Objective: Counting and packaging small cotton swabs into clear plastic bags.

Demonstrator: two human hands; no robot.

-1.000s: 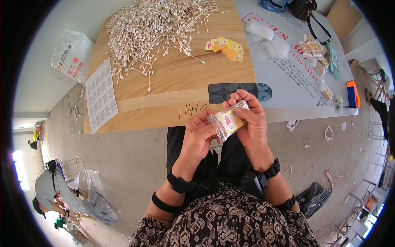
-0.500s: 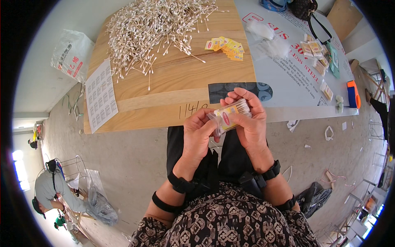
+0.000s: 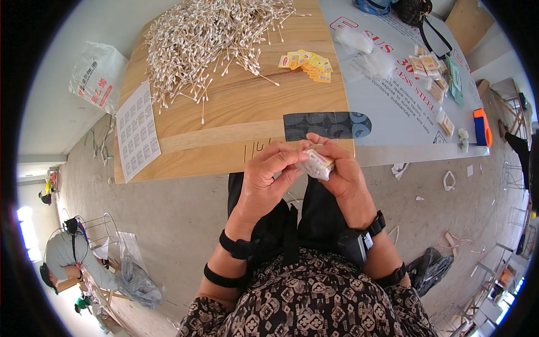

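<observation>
Just past the table's front edge, both hands hold a small clear plastic bag of cotton swabs (image 3: 319,164). My right hand (image 3: 347,175) wraps round the bag, with white swab tips showing toward me and a bit of yellow card visible inside. My left hand (image 3: 263,178) pinches the plastic at the bag's left end between thumb and fingers. Beyond the hands lies a large heap of loose cotton swabs (image 3: 193,48) on the wooden tabletop (image 3: 241,121). Several small yellow cards (image 3: 309,64) are spread to the right of the heap.
A printed sheet (image 3: 137,132) lies at the table's left edge, near a white plastic bag (image 3: 98,76). On the grey sheet-covered right side are clear bags (image 3: 370,53), filled packets (image 3: 429,67) and an orange-and-blue tape dispenser (image 3: 482,128). Another person (image 3: 76,253) bends over at far left.
The bag has turned in my hands, so its swab ends face me instead of its labelled front. My left hand has shifted to pinch its end; my right grips further round it.
</observation>
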